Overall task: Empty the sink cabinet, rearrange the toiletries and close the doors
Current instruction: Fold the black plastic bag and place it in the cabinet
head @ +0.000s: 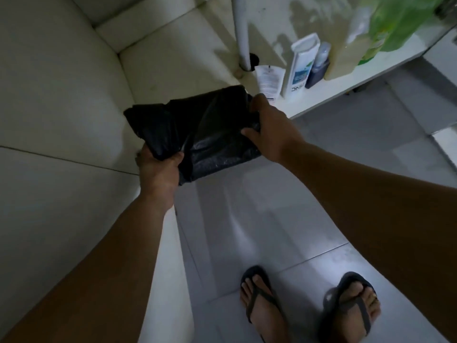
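Note:
A folded black plastic bag [197, 129] hangs in front of the open sink cabinet, held between both hands. My left hand [159, 169] grips its lower left corner with the thumb on top. My right hand [268, 129] holds its right edge, fingers curled round it. On the white cabinet floor [321, 95] stand a white tube [268, 81], a white shampoo bottle [300, 65], a small dark blue bottle [317, 70], a yellowish bottle [346, 50] and a green refill pack [395, 23].
A white drain pipe [243, 33] runs down into the cabinet floor behind the tube. A white tiled wall [61, 95] fills the left side. Pale floor tiles [259, 231] lie below, with my two feet in dark flip-flops [309, 308] on them.

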